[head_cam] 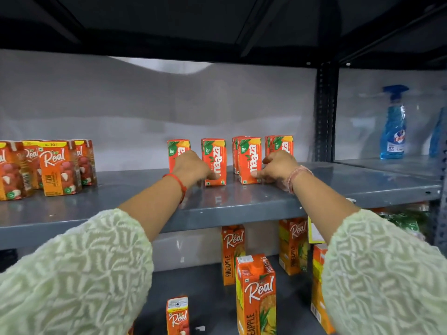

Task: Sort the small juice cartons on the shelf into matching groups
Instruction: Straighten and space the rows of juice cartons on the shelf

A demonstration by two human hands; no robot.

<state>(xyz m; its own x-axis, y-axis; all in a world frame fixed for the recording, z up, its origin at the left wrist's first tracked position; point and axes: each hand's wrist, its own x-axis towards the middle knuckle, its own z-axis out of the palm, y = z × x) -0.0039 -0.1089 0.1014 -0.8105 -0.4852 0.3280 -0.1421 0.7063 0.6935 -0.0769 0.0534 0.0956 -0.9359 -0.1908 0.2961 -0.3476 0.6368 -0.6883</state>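
Several small orange Maaza cartons stand upright in a row at the middle of the grey shelf. My left hand rests its thumb against the lower left side of one Maaza carton, covering part of another Maaza carton behind it. My right hand touches the lower right side of a second Maaza carton; more Maaza cartons stand behind that hand. A group of small Real litchi cartons stands at the shelf's left end.
A dark upright post bounds the shelf on the right; beyond it stands a blue spray bottle. The lower shelf holds tall Real pineapple cartons and one small Real carton. Another shelf hangs close overhead.
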